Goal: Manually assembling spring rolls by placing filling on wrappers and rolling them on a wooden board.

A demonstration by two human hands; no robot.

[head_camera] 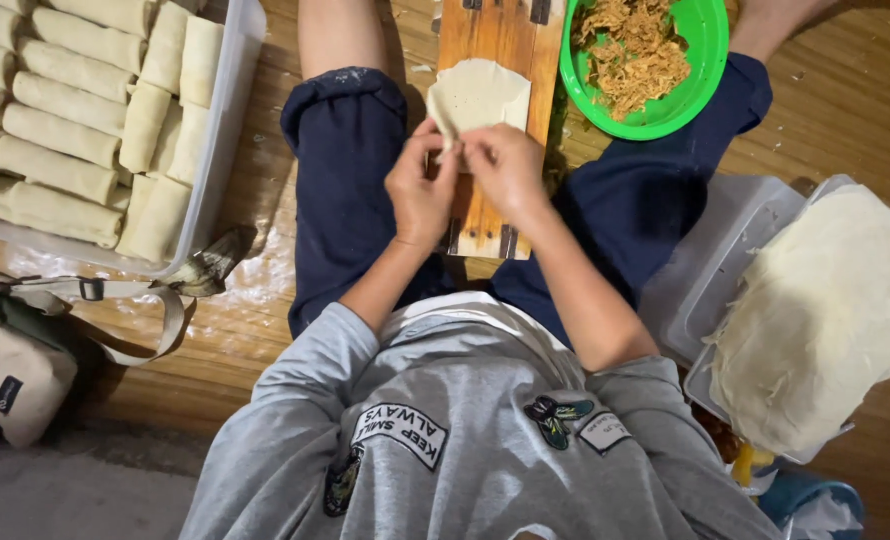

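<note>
1. Both hands meet at the near edge of a pale round wrapper (478, 95). The left hand (420, 190) pinches that edge between thumb and fingers, and the right hand (505, 165) pinches it just beside, so each grip is closed on the wrapper.

2. The wrapper lies flat on a wooden board (495, 40) that rests across the person's lap, between the knees. Its far part is spread open and bare; no filling shows on it, and only the near edge is lifted.

3. Just beside the board's right edge stands a green bowl (705, 40) with shredded brownish filling (633, 50), heaped and far from used up.

4. Further out on the right, on the wooden floor (845, 110), a thick stack of unused wrappers (825, 310) sits on clear plastic lids (725, 260). A good many sheets are left, I'd judge.

5. At the far left of the floor a clear tray (227, 110) holds rows of finished rolls (60, 130), packed side by side and nearly filling it.

6. Near the left, a beige bag (15, 370) with a strap lies on the floor, well apart from the work.

7. So much rolling looks done, this sheet is only begun, and plenty of wrappers and filling remain.
</note>
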